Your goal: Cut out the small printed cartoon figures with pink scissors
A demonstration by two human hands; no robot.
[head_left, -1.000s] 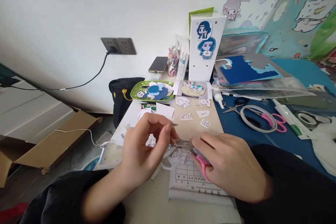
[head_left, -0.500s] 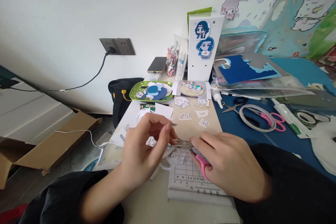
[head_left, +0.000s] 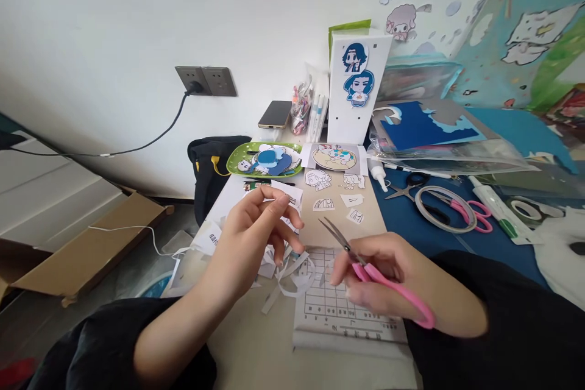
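My left hand [head_left: 256,231] is raised over the table and pinches a small white paper cutout [head_left: 287,198] between thumb and fingertips. My right hand [head_left: 402,280] grips pink-handled scissors [head_left: 365,265], whose blades point up and left toward the cutout with a gap between them. Below both hands lie curled white paper scraps [head_left: 292,274] and a printed grid sheet [head_left: 338,311]. Several small line-drawn cutouts [head_left: 340,201] rest on a tan sheet [head_left: 365,228] just beyond.
A green tray [head_left: 237,161] with blue cutouts, a round picture [head_left: 333,157], a glue bottle [head_left: 378,175], a tape ring [head_left: 445,207], another pink pair of scissors [head_left: 475,213] and small metal scissors [head_left: 404,186] lie farther back. A white stand [head_left: 356,85], phone [head_left: 275,114] and cardboard box [head_left: 86,244] are around.
My left hand lifted the small cutout up and away from the scissors. My right hand pulled the scissors back to the right, so the blades now show free of paper.
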